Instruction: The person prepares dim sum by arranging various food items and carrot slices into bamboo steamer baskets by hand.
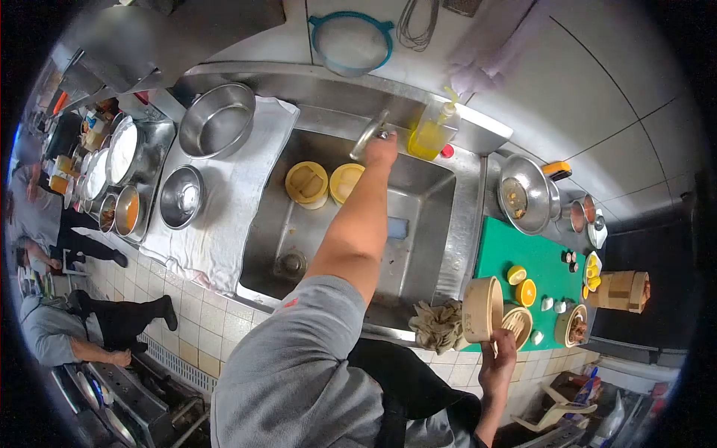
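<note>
My left arm reaches across the sink (351, 287) to the metal faucet (367, 140), where my left hand (381, 151) closes on its handle. Down at the right, my right hand (499, 362) grips a round bamboo steamer basket (482, 308) tipped on its side, its wall facing the sink. A second bamboo steamer basket (525, 337), with slats showing, sits right by those fingers and is partly hidden. Two round yellow containers (307, 196) with pale tops stand in the sink, one partly behind my forearm. A crumpled brown cloth (437, 326) lies beside the tipped basket.
Right of the sink, a green cutting board (497, 250) bears citrus halves (526, 292) and another bamboo basket (565, 326). A steel colander (526, 194) stands behind it. Metal bowls (181, 196) rest on a white towel (224, 216) at left. People (56, 328) stand farther left.
</note>
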Motion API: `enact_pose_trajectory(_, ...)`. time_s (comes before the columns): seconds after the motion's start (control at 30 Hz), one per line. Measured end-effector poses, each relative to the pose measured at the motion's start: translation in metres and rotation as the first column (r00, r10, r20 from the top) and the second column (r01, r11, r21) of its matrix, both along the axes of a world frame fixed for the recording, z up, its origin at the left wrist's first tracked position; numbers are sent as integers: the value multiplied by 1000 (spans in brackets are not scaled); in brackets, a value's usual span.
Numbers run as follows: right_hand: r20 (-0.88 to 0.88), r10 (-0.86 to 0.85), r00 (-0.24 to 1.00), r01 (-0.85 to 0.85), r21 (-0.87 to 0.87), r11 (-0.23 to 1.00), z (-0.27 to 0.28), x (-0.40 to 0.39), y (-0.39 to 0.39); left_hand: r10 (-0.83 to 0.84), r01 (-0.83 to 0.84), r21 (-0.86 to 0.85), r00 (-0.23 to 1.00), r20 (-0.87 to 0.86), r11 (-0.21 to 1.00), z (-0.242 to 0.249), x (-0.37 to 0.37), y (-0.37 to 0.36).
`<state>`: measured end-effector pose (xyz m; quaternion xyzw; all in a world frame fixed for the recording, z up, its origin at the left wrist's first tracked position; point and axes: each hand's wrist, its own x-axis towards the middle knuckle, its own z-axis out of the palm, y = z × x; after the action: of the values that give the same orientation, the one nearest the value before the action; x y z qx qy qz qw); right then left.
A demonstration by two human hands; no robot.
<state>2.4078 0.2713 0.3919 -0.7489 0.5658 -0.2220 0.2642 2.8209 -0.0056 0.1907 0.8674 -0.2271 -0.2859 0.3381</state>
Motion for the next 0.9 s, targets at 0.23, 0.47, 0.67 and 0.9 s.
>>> enact_pose_trajectory(0.23,-30,158,987,-159,-6,987,-26,37,-34,-136,-449,-459,585,-800,767,-27,8,25)
enact_pose_trajectory(0.47,-62,484,873,-488,-161,858,-80,133,-100,-207,-569,-398,371,-905,720,-10,18,113)
enact_pose_trajectory(0.67,-139,768,625,-780,-83,620,-123,243,-158,-480,-376,-448,11,-877,811,-7,37,201)
enact_pose_trajectory(0.9,-278,533,799,-557,-10,830,-150,346,-137,-316,-603,-577,489,-813,551,23,34,225)
